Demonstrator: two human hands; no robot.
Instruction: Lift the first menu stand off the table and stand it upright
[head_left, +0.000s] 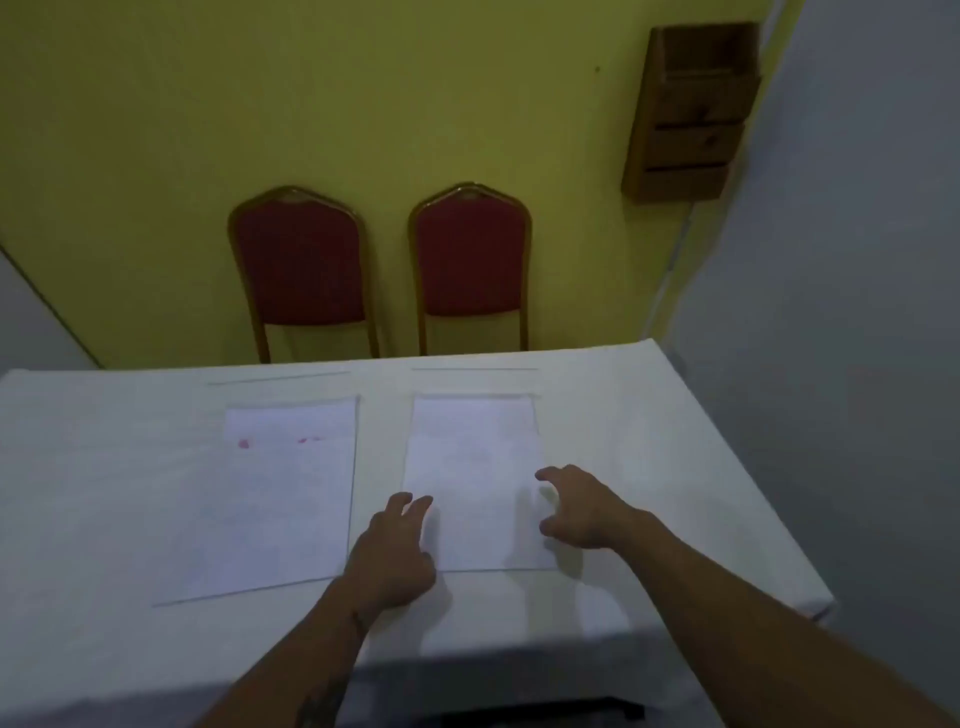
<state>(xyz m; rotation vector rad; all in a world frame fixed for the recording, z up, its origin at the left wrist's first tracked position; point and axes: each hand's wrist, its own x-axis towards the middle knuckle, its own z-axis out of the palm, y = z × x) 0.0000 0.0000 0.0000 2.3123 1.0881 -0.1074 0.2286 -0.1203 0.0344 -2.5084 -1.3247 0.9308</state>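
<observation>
Two white sheets of paper lie side by side on a table covered with a white cloth (649, 441). The left sheet (270, 499) has faint red marks near its top. The right sheet (475, 467) lies between my hands. My left hand (397, 551) is at that sheet's lower left edge, fingers stretched forward and touching or just over the paper. My right hand (576, 506) hovers at the sheet's right edge with spread, loosely bent fingers. Neither hand holds anything.
Two red padded chairs (301, 265) (470, 260) with gold frames stand behind the table against a yellow wall. A wooden wall rack (685, 114) hangs at the upper right. The table's right edge drops off near a grey wall.
</observation>
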